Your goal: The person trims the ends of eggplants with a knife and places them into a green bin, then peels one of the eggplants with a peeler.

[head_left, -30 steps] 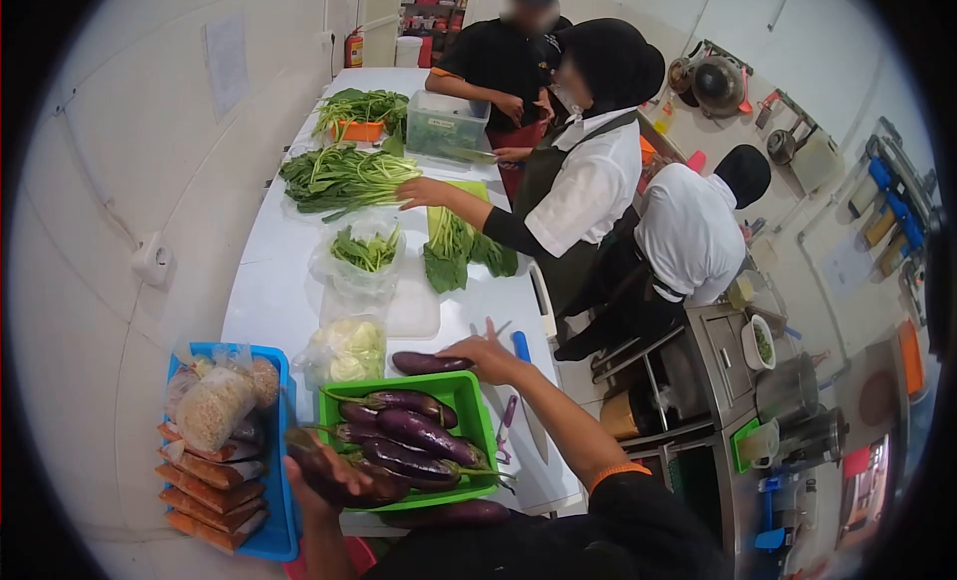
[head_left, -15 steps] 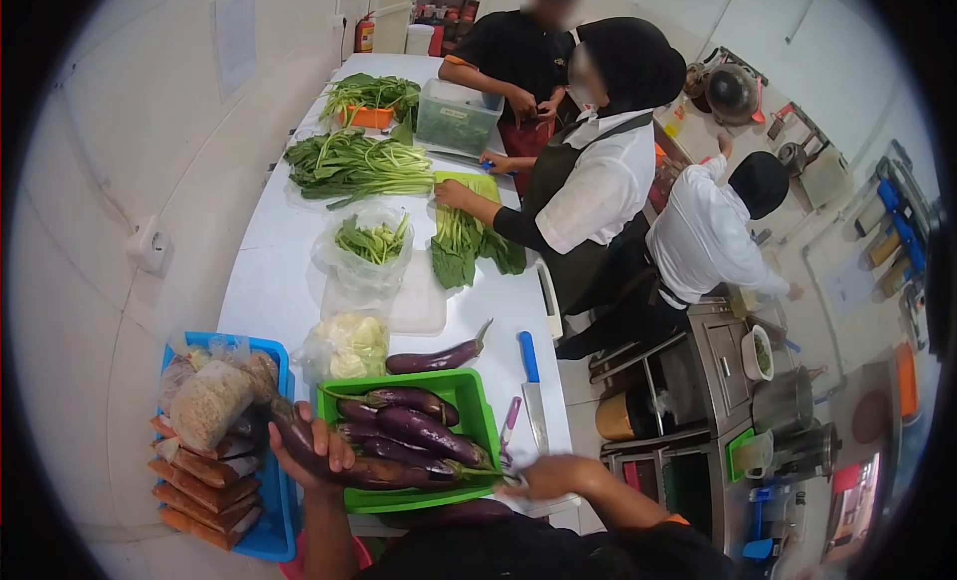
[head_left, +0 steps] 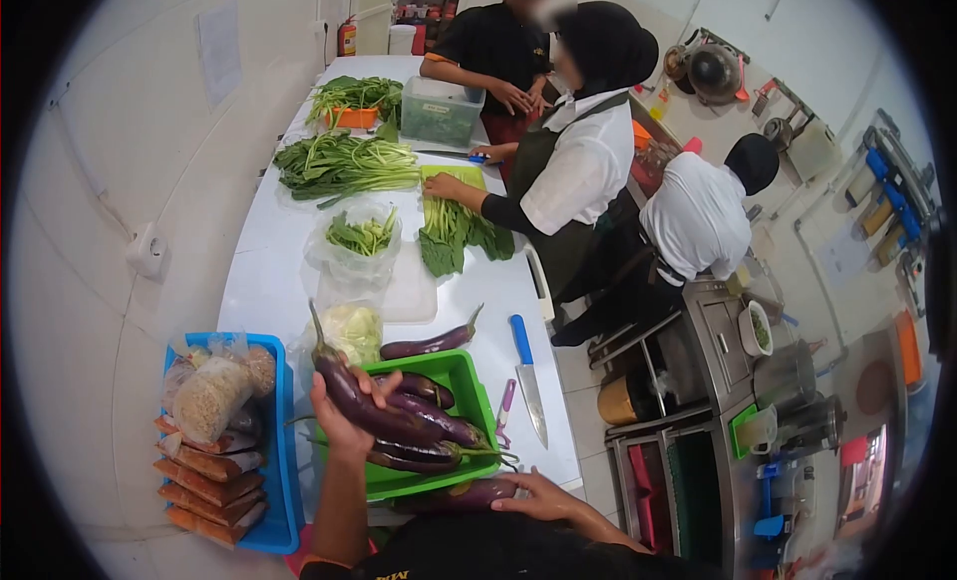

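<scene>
My left hand (head_left: 344, 426) is closed around a dark purple eggplant (head_left: 349, 389), held at a slant above the left side of a green tray (head_left: 477, 391), its stem pointing away from me. Several more eggplants (head_left: 439, 423) lie in that tray. At the table's front edge another eggplant (head_left: 454, 496) lies beside the tray, partly hidden under the rim. My right hand (head_left: 543, 502) has its fingers around the right end of this one. Right of the tray lie a small purple-handled tool (head_left: 506, 406) and a blue-handled knife (head_left: 528, 381).
A blue tray (head_left: 287, 460) of bagged goods stands at the left. Beyond the green tray are a single eggplant (head_left: 431, 343), a bagged pale vegetable (head_left: 354, 331) and leafy greens (head_left: 349, 166). A co-worker (head_left: 588, 151) holds greens on a green board (head_left: 454, 174); others stand nearby.
My left hand has turned its eggplant, so the stem end now points up and away. My right hand has left the stems by the tray's right edge and moved onto the front eggplant.
</scene>
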`<state>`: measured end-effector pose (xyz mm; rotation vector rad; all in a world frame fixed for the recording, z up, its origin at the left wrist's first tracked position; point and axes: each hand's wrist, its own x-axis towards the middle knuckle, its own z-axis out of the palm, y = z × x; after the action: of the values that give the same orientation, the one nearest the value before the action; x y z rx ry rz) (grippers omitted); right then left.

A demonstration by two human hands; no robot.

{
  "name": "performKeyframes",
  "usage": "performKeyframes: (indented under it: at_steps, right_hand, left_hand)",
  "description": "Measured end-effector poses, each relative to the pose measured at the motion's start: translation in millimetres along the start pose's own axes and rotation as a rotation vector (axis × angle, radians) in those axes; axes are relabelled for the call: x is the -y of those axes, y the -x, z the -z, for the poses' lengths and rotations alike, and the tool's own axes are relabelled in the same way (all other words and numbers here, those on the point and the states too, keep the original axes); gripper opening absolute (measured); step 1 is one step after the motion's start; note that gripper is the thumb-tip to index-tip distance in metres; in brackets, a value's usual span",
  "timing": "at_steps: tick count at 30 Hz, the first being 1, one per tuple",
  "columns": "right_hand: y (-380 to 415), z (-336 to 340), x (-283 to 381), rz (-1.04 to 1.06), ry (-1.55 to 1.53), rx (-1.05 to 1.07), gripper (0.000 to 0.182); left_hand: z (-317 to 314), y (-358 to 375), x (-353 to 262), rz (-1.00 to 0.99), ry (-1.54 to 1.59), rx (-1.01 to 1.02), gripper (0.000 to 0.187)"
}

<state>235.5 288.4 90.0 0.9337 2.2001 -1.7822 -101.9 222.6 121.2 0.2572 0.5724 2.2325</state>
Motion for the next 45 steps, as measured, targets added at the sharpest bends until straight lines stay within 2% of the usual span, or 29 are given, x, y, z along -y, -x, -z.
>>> performKeyframes:
  at_steps: [2,3,4,5,6,7,8,9,10,12,13,15,16,18,21,23,25,27,28,30,33,34,36,37,38,40,42,43,45]
  right_hand:
    - [6,9,-13,0.107,-0.131,-0.069,0.05]
    - [8,14,-10,0.124,-0.213,-0.154,0.045]
    - [5,18,-26,0.26,-0.342,-0.247,0.046]
    - [7,28,-32,0.245,-0.502,-0.292,0.043]
    - [3,39,-54,0.324,-0.623,-0.363,0.043]
    - [3,47,-50,0.432,-0.849,-0.416,0.044]
    - [3,57,-55,0.512,-0.988,-0.488,0.048]
    - [6,68,-35,0.642,-1.082,-0.466,0.053]
    - [4,83,-37,0.58,-1.234,-0.661,0.059]
    - [12,96,36,0.502,-1.563,-0.718,0.059]
    - [9,103,36,0.546,-1.597,-0.697,0.061]
    - [-3,132,27,0.6,-1.627,-0.668,0.061]
    - [-11,148,16,0.599,-1.631,-0.67,0.06]
    - [-16,159,24,0.559,-1.642,-0.764,0.055]
    - [-31,180,40,0.734,-1.548,-0.725,0.052]
    - [-44,190,69,0.791,-1.552,-0.694,0.05]
    - [-59,190,91,0.819,-1.556,-0.661,0.049]
    - [-81,193,114,0.859,-1.616,-0.522,0.049]
    - [-92,192,125,0.866,-1.653,-0.454,0.051]
    - [-115,185,141,0.849,-1.693,-0.364,0.053]
    - [-144,153,166,0.82,-1.696,-0.25,0.052]
    - [-152,137,170,0.847,-1.643,-0.191,0.055]
    - [-154,100,183,0.715,-1.712,-0.168,0.055]
    - [-163,87,178,0.65,-1.756,-0.176,0.052]
    - [-175,80,158,0.64,-1.629,-0.118,0.051]
    - [-169,69,148,0.61,-1.437,-0.069,0.048]
    - [-159,70,132,0.496,-1.156,-0.067,0.053]
    - [-156,69,126,0.457,-1.089,0.019,0.055]
    - [-151,65,117,0.374,-0.96,0.191,0.06]
  left_hand:
    - [-9,-14,-10,-0.069,-0.249,0.07,0.056]
    - [-28,-18,-17,-0.109,-0.363,0.141,0.052]
    - [-54,-24,-16,-0.194,-0.449,0.167,0.047]
    - [-64,-40,-13,-0.258,-0.594,0.318,0.05]
    - [-80,-50,-12,-0.236,-0.784,0.363,0.055]
    - [-91,-64,-9,-0.298,-1.153,0.433,0.059]
    - [-93,-82,3,-0.58,-1.501,0.488,0.057]
    - [-97,-97,12,-0.474,-1.672,0.553,0.058]
    - [-87,-116,30,-0.414,-1.732,0.561,0.061]
    - [-62,-145,59,-0.248,-1.967,0.597,0.062]
    - [-43,-161,74,-0.187,-2.039,0.623,0.061]
    - [3,-191,103,0.105,-2.125,0.685,0.057]
    - [7,-188,104,0.158,-2.177,0.707,0.061]
    - [13,-179,103,0.344,-2.236,0.735,0.054]
    - [44,-184,108,0.431,-2.238,0.737,0.065]
    - [53,-174,99,0.233,-2.079,0.651,0.079]
    - [-5,-134,75,0.074,-1.939,0.592,0.076]
    - [-27,-107,63,0.173,-1.382,0.659,0.08]
    - [-36,-94,58,0.148,-1.346,0.732,0.087]
    - [-68,-67,40,0.069,-1.502,0.768,0.097]
    - [-61,-59,50,-0.208,-1.39,0.711,0.108]
    - [-59,-58,54,-0.257,-1.235,0.708,0.11]
    - [-57,-62,62,-0.358,-0.924,0.716,0.114]
    - [-53,-64,67,-0.414,-0.811,0.637,0.1]
    - [-49,-66,72,-0.477,-0.7,0.562,0.087]
    - [-48,-53,58,-0.387,-0.463,0.386,0.065]
    - [-46,-54,40,-0.421,-0.36,0.388,0.052]
    - [-46,-52,34,-0.435,-0.309,0.384,0.045]
    - [-52,-46,27,-0.41,-0.199,0.334,0.047]
